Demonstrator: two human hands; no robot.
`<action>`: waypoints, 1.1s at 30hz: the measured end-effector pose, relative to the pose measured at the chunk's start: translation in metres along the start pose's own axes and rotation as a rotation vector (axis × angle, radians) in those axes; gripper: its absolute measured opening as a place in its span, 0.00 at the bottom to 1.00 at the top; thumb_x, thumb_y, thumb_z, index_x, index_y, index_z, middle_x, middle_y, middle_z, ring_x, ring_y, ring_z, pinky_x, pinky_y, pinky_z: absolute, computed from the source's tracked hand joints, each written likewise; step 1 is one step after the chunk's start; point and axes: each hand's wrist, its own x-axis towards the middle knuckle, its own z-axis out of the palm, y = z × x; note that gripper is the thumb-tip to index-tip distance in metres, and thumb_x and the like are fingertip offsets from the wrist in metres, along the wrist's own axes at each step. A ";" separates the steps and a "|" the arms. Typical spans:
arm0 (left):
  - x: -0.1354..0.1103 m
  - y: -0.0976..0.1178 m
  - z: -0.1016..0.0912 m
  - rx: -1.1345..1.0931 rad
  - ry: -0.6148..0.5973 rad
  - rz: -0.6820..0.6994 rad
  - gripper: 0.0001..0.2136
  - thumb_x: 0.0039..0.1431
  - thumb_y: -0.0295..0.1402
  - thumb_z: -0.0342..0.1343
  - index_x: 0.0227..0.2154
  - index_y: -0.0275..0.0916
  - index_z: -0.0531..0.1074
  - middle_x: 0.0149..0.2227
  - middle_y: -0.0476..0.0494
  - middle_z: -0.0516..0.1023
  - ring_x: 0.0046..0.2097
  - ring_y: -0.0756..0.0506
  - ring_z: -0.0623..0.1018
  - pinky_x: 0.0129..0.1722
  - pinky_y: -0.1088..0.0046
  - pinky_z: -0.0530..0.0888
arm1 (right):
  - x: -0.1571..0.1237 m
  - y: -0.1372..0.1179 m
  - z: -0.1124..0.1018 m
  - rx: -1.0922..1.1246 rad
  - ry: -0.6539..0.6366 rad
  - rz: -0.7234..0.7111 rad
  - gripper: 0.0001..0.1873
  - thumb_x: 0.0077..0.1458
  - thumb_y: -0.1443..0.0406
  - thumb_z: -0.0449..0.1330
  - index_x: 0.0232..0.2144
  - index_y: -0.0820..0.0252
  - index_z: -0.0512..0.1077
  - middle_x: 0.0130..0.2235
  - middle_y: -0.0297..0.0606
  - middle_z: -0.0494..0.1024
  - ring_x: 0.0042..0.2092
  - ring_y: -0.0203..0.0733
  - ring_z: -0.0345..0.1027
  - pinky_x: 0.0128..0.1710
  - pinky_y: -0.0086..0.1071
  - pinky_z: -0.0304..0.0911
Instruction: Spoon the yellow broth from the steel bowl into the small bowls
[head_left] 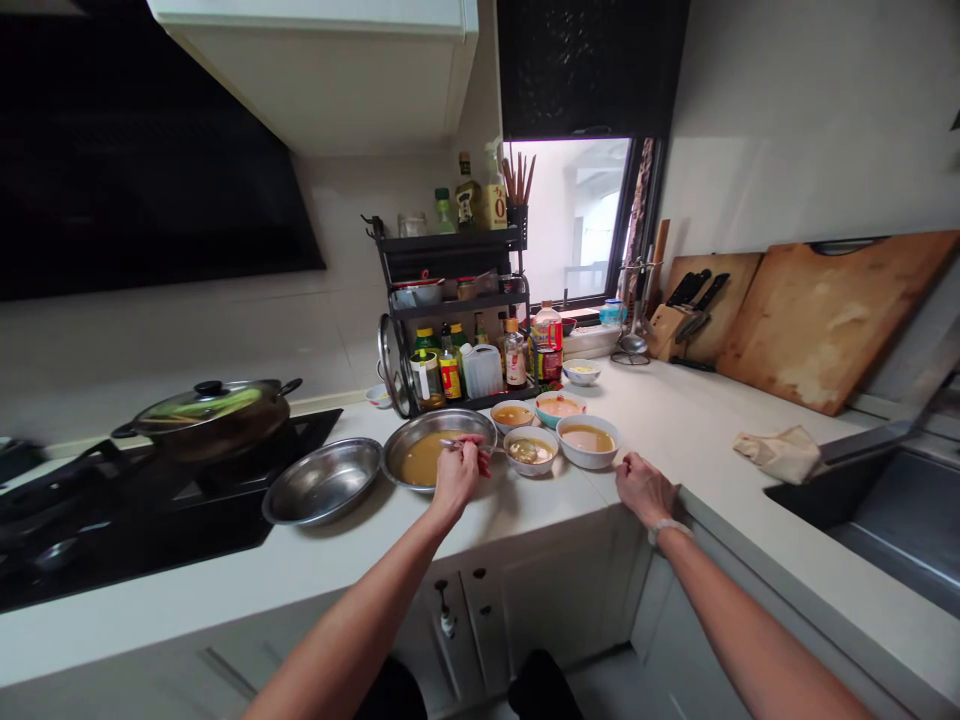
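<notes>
My left hand [463,462] is closed around the metal handle of a ladle [452,443]. It hovers over the right side of a steel basin [394,480] holding yellowish-brown soup. The ladle's head appears to rest in a small white bowl [531,468] of soup, just right of my hand. Behind and beside that bowl stand a bowl of orange-brown soup [512,413], a green-rimmed bowl of pinkish liquid [559,407] and a larger white bowl of soup [588,445]. Curled into a loose fist, my right hand [643,487] rests at the counter edge beside the larger bowl.
An empty steel basin [324,485] sits left of the full one, next to the hob [225,500] with a lidded pan [210,425]. A black rack [450,310] of bottles stands behind. To the right are a knife block [670,330], cutting boards [840,310], a cloth [780,453] and the sink [877,510].
</notes>
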 end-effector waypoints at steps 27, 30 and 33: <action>0.005 0.043 -0.026 -0.408 0.214 -0.216 0.08 0.53 0.26 0.47 0.29 0.30 0.70 0.18 0.47 0.71 0.20 0.52 0.72 0.21 0.78 0.72 | 0.000 0.002 0.002 -0.001 0.039 -0.016 0.12 0.59 0.64 0.50 0.35 0.59 0.73 0.36 0.40 0.77 0.32 0.39 0.65 0.26 0.32 0.42; 0.007 0.046 -0.041 -0.437 0.230 -0.192 0.08 0.52 0.26 0.47 0.29 0.29 0.71 0.18 0.47 0.72 0.20 0.53 0.72 0.21 0.80 0.71 | 0.001 0.002 0.004 -0.010 0.044 -0.022 0.11 0.59 0.65 0.50 0.35 0.59 0.73 0.35 0.40 0.77 0.32 0.39 0.65 0.26 0.32 0.42; 0.010 0.044 -0.057 -0.413 0.260 -0.145 0.08 0.51 0.27 0.48 0.29 0.29 0.70 0.18 0.48 0.71 0.20 0.52 0.72 0.21 0.79 0.72 | 0.001 0.002 0.004 -0.007 0.044 -0.030 0.11 0.59 0.65 0.50 0.35 0.60 0.73 0.36 0.41 0.77 0.32 0.39 0.65 0.26 0.31 0.44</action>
